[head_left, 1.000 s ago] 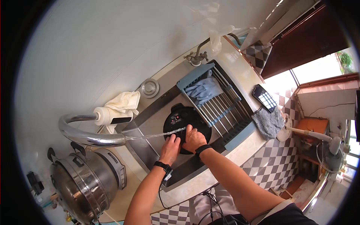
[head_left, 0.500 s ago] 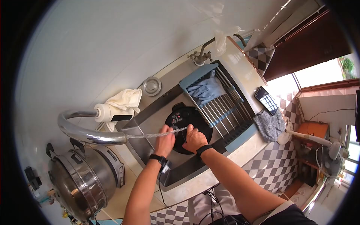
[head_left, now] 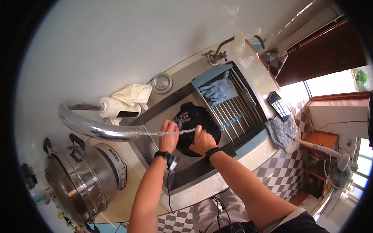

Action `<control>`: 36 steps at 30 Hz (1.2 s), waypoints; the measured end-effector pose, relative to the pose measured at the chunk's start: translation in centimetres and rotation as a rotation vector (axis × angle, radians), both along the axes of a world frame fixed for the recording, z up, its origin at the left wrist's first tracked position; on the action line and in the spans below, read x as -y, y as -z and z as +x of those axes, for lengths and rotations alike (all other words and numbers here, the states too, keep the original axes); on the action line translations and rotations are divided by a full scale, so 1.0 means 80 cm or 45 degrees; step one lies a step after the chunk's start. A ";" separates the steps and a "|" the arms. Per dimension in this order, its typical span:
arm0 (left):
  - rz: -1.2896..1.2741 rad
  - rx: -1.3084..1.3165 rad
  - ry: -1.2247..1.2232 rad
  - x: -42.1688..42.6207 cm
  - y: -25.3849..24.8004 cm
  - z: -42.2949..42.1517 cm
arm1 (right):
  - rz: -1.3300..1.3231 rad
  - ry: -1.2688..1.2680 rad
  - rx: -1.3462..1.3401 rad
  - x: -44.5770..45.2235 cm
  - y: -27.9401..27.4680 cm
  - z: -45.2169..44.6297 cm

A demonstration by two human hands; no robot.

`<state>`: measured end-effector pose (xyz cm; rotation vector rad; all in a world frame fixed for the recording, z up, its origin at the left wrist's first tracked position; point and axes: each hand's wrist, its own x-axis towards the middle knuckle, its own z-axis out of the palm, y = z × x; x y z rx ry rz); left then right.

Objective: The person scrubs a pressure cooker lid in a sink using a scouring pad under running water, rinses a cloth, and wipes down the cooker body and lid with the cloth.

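A black round lid-like object (head_left: 201,116), with small red and white markings and a tab at its top, lies in the steel sink (head_left: 154,113). My right hand (head_left: 203,142) grips its near part, thumb pointing up. Over its left edge is my left hand (head_left: 168,136), fingers curled and slightly smeared by motion. Something dark greyish shows by those fingertips, too unclear to name. From the curved chrome faucet (head_left: 112,132), a stream of water runs across in front of my left hand toward my right thumb.
A blue-ended drying rack (head_left: 233,116) with blue gloves (head_left: 218,92) spans the sink's right side. A phone (head_left: 279,105) and grey cloth (head_left: 280,131) lie on the right counter. A large steel pot (head_left: 79,182) stands at left, near a cream cloth (head_left: 132,95).
My left hand has shifted slightly upward along the black object's left edge. My right hand stays in place on it. The whole view has tilted a little.
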<state>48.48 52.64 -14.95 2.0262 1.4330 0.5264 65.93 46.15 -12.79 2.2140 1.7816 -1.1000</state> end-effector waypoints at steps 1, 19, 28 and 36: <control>0.034 -0.031 -0.028 0.004 -0.002 0.004 | 0.001 -0.009 -0.004 0.001 0.002 0.000; -0.578 -0.038 -0.339 0.105 0.034 -0.061 | 0.102 0.220 -0.268 0.009 0.011 0.015; -0.341 0.010 -0.445 0.058 0.042 -0.058 | 0.228 0.630 -0.408 0.036 0.036 -0.051; -0.173 0.094 -0.019 0.065 -0.020 -0.026 | 0.330 0.688 -0.322 0.034 0.049 -0.058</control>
